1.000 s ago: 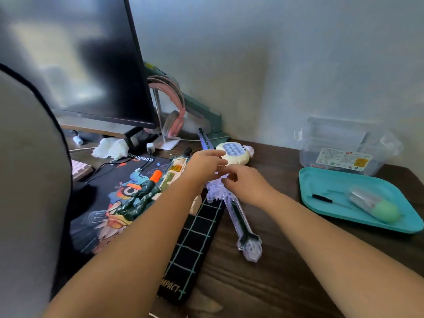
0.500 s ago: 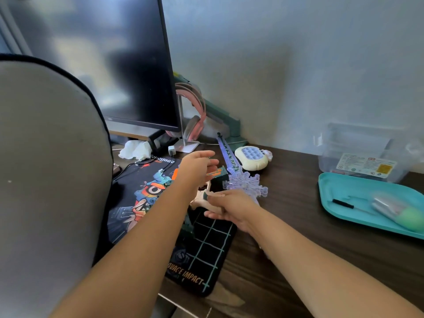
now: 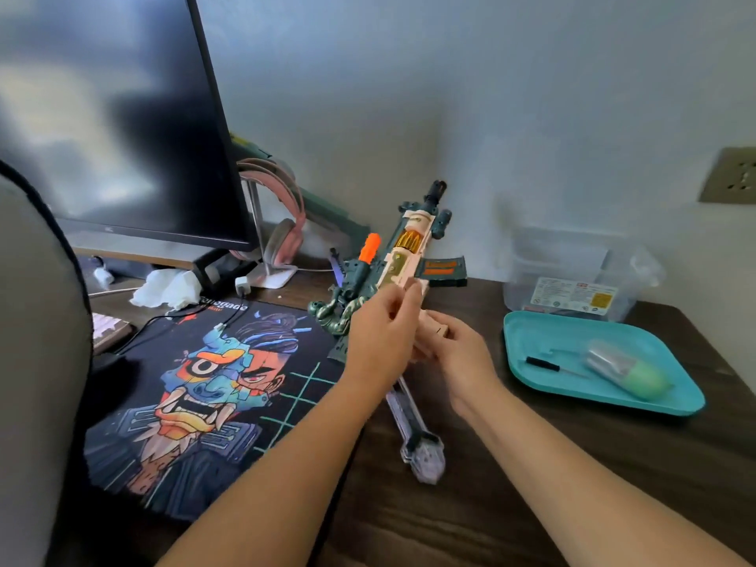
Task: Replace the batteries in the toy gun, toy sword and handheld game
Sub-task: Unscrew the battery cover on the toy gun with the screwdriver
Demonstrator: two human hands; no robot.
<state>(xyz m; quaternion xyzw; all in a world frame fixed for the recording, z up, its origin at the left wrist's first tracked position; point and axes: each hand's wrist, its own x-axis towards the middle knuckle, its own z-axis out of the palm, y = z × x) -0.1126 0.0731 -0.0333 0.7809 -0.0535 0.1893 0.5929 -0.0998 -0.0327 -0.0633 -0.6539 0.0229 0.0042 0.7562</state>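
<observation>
The toy gun (image 3: 403, 255), dark green and beige with an orange scope, is lifted off the desk with its barrel pointing up and away. My left hand (image 3: 378, 339) grips its body from the left. My right hand (image 3: 460, 354) holds the beige grip from the right. The clear toy sword (image 3: 413, 427) lies on the wooden desk under my hands, its handle end towards me. The handheld game is hidden behind the gun.
A teal tray (image 3: 527, 333) at the right holds a small black screwdriver (image 3: 542, 364) and a wrapped green pack (image 3: 626, 368). Behind it stands a clear plastic box (image 3: 572, 272). A printed desk mat (image 3: 204, 394), monitor (image 3: 118, 128) and pink headphones (image 3: 282, 223) are at the left.
Both hands have taken the toy gun off the desk mat and raised it above the sword. The view has swung left then right.
</observation>
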